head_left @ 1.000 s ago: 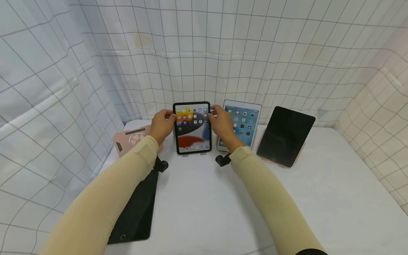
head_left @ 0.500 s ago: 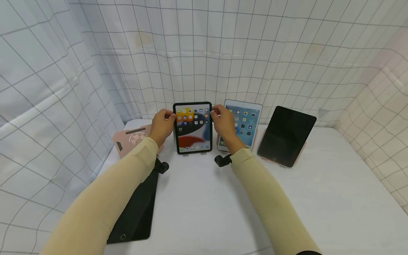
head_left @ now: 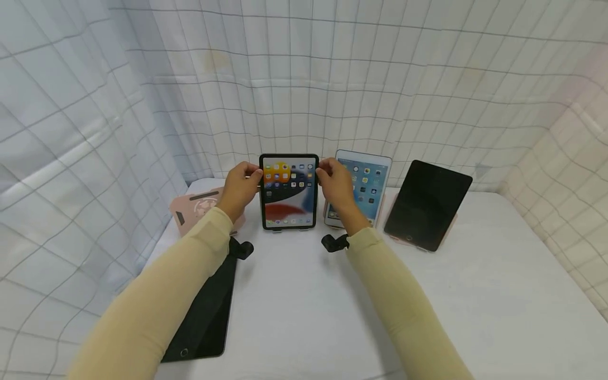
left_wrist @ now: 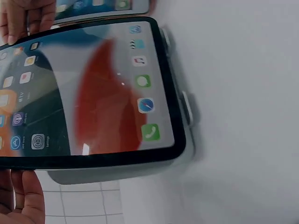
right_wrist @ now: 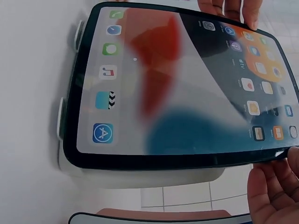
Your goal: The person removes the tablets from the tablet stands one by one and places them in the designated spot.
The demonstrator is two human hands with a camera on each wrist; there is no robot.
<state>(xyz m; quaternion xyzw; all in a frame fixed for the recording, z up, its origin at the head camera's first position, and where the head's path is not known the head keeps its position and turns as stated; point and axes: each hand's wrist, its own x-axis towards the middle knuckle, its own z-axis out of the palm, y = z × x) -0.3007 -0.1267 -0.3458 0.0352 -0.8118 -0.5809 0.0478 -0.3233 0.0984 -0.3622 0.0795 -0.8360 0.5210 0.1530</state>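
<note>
Held tablet (head_left: 291, 192) shows "Settings" icon (left_wrist: 38, 141)

Hands (right_wrist: 275, 193) (right_wrist: 232, 8) hold a tablet (right_wrist: 182, 88) (apparently by its edges).

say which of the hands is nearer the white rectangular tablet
Right. The right hand is beside the white tablet; the left hand is farther off, at the left edge of the black-framed rectangular tablet.
</note>
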